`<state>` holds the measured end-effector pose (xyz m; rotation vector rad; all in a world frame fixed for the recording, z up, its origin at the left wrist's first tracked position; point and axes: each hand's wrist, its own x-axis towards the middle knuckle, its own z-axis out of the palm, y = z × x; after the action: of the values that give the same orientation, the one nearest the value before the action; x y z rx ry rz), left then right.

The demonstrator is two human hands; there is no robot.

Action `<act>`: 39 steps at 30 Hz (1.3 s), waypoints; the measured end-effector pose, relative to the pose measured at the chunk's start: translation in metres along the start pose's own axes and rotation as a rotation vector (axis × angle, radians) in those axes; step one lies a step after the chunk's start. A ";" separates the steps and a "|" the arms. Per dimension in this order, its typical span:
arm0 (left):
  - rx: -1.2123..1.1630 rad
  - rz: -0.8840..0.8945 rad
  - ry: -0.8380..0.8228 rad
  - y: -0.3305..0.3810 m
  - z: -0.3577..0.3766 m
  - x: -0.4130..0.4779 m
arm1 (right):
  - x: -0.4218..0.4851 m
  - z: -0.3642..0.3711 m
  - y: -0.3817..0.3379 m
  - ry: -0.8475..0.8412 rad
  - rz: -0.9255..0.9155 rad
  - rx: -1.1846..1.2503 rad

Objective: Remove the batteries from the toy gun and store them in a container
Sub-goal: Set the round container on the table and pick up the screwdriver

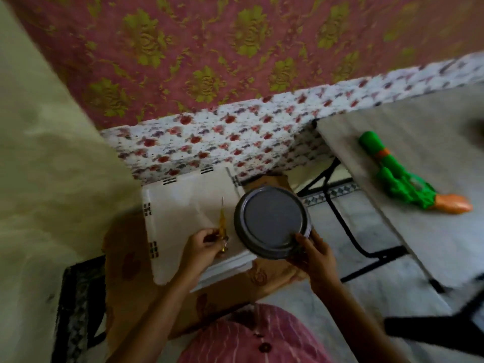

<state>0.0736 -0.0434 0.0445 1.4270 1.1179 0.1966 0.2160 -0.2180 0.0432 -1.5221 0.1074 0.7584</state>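
A green toy gun (400, 176) with an orange grip lies on the grey table (432, 247) at the right, far from both hands. My right hand (314, 255) grips the near rim of a round grey lidded container (272, 222), held over the edge of a white stool. My left hand (203, 246) pinches the handle end of a yellow screwdriver (223, 224) whose thin shaft points away from me. No batteries are in sight.
The white plastic stool (180, 221) stands in front of me, beside a bed with a floral sheet (235, 137) and a pink-and-gold cover (209, 48). Black folding table legs (348, 231) cross the tiled floor at the right.
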 end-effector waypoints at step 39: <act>-0.039 0.069 -0.578 0.147 0.614 -0.056 | 0.067 -0.548 -0.142 0.554 -0.210 0.241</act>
<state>0.5464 -0.4654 0.0506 1.3668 0.5872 -0.1411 0.5525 -0.6772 0.0799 -1.4468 0.4295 0.1356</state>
